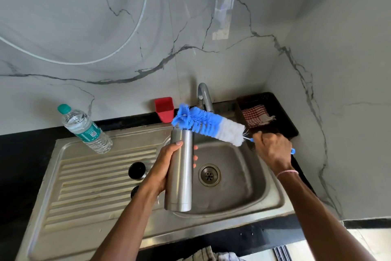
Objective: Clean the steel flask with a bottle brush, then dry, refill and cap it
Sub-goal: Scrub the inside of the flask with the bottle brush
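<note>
Left hand [163, 167] fingers wrap steel flask [182, 176] (upright, over sink [264, 197]); right hand [273, 150] clenches bottle brush [211, 126] handle.

left hand [164, 167]: fingers [195, 147] round flask [182, 176] | right hand [273, 148]: fisted on brush [211, 125]

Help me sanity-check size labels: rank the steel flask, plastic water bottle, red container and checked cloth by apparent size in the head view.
1. steel flask, though it is held nearest the camera, which flatters it.
2. plastic water bottle.
3. checked cloth and red container: too alike to rank.
</note>
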Demonstrator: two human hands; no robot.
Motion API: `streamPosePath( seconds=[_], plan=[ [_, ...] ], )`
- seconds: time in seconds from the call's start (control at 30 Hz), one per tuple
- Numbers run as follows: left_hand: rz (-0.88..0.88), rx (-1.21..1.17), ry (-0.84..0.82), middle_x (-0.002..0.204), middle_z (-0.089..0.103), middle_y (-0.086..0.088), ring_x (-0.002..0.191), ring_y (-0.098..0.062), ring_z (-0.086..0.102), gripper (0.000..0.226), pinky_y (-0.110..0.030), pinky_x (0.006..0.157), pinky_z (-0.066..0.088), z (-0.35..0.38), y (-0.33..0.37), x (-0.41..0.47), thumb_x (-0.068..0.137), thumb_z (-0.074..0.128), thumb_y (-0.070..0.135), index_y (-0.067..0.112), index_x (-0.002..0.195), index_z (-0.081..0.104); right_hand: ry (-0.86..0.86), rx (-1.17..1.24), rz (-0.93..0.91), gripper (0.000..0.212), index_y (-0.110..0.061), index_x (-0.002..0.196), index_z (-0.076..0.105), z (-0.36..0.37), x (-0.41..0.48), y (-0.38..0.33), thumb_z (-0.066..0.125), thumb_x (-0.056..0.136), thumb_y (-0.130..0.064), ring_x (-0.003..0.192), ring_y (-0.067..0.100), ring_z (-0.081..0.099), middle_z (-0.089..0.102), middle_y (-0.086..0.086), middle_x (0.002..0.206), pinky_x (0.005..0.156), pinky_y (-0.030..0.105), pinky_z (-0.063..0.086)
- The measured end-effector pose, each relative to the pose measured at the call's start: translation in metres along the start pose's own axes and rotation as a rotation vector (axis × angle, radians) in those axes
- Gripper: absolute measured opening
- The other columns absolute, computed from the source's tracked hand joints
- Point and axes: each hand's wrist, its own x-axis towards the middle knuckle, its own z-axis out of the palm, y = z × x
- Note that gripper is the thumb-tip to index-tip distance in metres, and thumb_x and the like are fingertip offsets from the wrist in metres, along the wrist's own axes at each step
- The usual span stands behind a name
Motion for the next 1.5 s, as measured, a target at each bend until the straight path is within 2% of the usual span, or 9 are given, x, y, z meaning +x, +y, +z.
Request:
streamPosePath(
  seconds=[0.13,0.37,0.5,0.6,0.83,1.0,1.13,1.3,1.5],
  plan=[
    [-0.003,0.001,-0.060,0.097,0.068,-0.026,0.072,-0.031,0.066,0.070,-0.034,0.062,0.057,0.020,0.002,0.002,0.077,0.070,0.053,-0.002,0.121,0.068,0.078,-0.029,-0.177,0.047,-0.003,0.048,0.056,-0.007,-0.001,-0.041,0.045,0.084,-0.032,0.029,0.033,0.049,0.049,0.011,0.038,0.036,0.030,0.042],
    [0.025,-0.043,-0.035,0.102,0.070,-0.022,0.074,-0.030,0.068,0.082,-0.034,0.062,0.058,0.002,0.005,-0.002,0.076,0.069,0.053,-0.007,0.132,0.058,-0.089,-0.091,-0.027,0.047,-0.003,0.056,0.062,-0.003,-0.003,-0.008,0.052,0.095,-0.028,0.051,0.040,0.061,0.060,0.015,0.052,0.049,0.034,0.041],
    [0.024,0.019,-0.060,0.102,0.069,-0.028,0.078,-0.035,0.066,0.061,-0.039,0.070,0.057,0.014,0.002,-0.001,0.077,0.073,0.051,0.002,0.115,0.072,-0.044,-0.068,-0.021,0.055,-0.004,0.051,0.060,0.005,-0.004,-0.027,0.043,0.091,-0.037,0.045,0.039,0.059,0.059,0.016,0.049,0.048,0.030,0.036],
    [0.007,0.048,-0.070,0.096,0.068,-0.031,0.074,-0.034,0.066,0.057,-0.036,0.067,0.057,0.024,0.001,0.000,0.077,0.073,0.050,0.004,0.110,0.075,-0.093,-0.028,-0.042,0.047,-0.003,0.056,0.065,0.005,-0.001,-0.052,0.057,0.093,-0.031,0.050,0.041,0.061,0.063,0.019,0.055,0.050,0.034,0.042],
    [0.020,0.042,0.101,0.097,0.072,-0.030,0.072,-0.034,0.069,0.072,-0.036,0.066,0.058,-0.010,0.001,-0.008,0.070,0.076,0.053,0.000,0.118,0.071,-0.076,-0.070,0.070,0.046,0.000,0.064,0.068,-0.003,-0.009,0.002,0.054,0.094,-0.032,0.062,0.045,0.064,0.065,0.024,0.064,0.058,0.038,0.044],
    [0.096,0.242,0.243,0.107,0.079,-0.006,0.093,-0.024,0.073,0.051,-0.041,0.084,0.058,0.008,-0.008,0.001,0.074,0.086,0.044,0.028,0.119,0.068,0.082,-0.109,-0.092,0.047,-0.005,0.048,0.058,-0.008,-0.014,-0.035,0.048,0.084,-0.032,0.033,0.036,0.051,0.050,0.014,0.041,0.039,0.029,0.038],
    [0.211,0.530,0.362,0.115,0.072,0.017,0.106,-0.008,0.068,0.055,-0.032,0.093,0.051,0.012,-0.016,0.009,0.079,0.083,0.057,0.038,0.125,0.058,0.096,-0.183,-0.145,0.046,-0.006,0.044,0.056,-0.008,-0.014,-0.060,0.057,0.084,-0.030,0.032,0.035,0.049,0.050,0.013,0.040,0.046,0.026,0.027],
    [0.215,0.804,0.534,0.109,0.072,0.000,0.096,-0.027,0.069,0.068,-0.040,0.086,0.057,0.004,-0.019,0.005,0.085,0.076,0.058,0.029,0.136,0.041,0.146,-0.203,-0.109,0.051,-0.006,0.045,0.057,-0.014,-0.017,-0.033,0.043,0.087,-0.031,0.032,0.033,0.049,0.050,0.015,0.041,0.049,0.025,0.027],
    [0.278,0.918,0.523,0.117,0.064,-0.011,0.106,-0.032,0.064,0.071,-0.046,0.093,0.055,0.014,-0.031,0.017,0.080,0.061,0.060,0.012,0.130,0.045,0.086,-0.233,-0.161,0.042,-0.010,0.047,0.055,-0.010,-0.022,-0.076,0.058,0.084,-0.028,0.033,0.031,0.049,0.049,0.012,0.041,0.048,0.027,0.027]
  ],
)
